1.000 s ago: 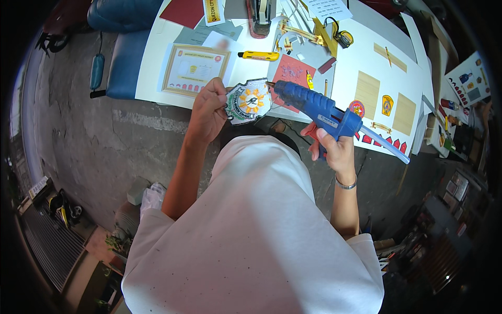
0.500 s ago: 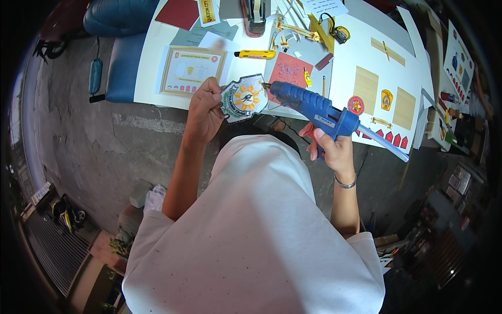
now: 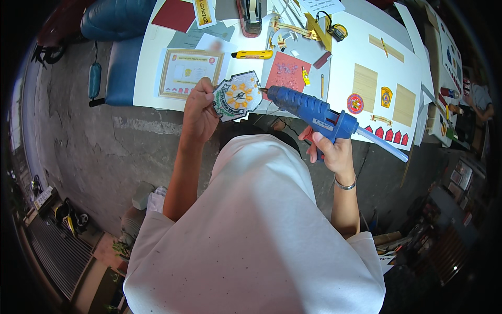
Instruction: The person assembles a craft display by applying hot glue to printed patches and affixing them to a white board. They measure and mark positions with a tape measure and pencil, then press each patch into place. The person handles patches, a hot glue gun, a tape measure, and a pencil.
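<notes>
And the tip of the glue gun [image 3: 314, 107] has slipped down the patch [image 3: 238, 97], from near its upper right corner to about halfway down the right edge! That puts the nozzle at a fresh stretch of the border, though whether it touches or sits just off cannot be told from here.

The patch is up in the air, just off the near side of the surface [image 3: 342, 60], its sun design facing up. The left hand [image 3: 201, 107] has its left edge pinched between thumb and fingers. The right hand [image 3: 334, 152] is wrapped round the grip of the glue gun, a clear glue stick [image 3: 384, 144] jutting out the back.

Over to the surface, and it's busy! A yellow cutter [image 3: 252, 54] lies beyond the patch, a red sheet [image 3: 286, 70] near it strewn with small bits, a pencil [image 3: 322, 86] to the right. Further right sit a round badge [image 3: 355, 103] and a shield badge [image 3: 386, 97]; a certificate [image 3: 190, 73] lies left.

Round the room: blue seat [image 3: 124, 73] at left, concrete floor [image 3: 104, 141] below, and another person [image 3: 480, 99] now showing at the far right.
</notes>
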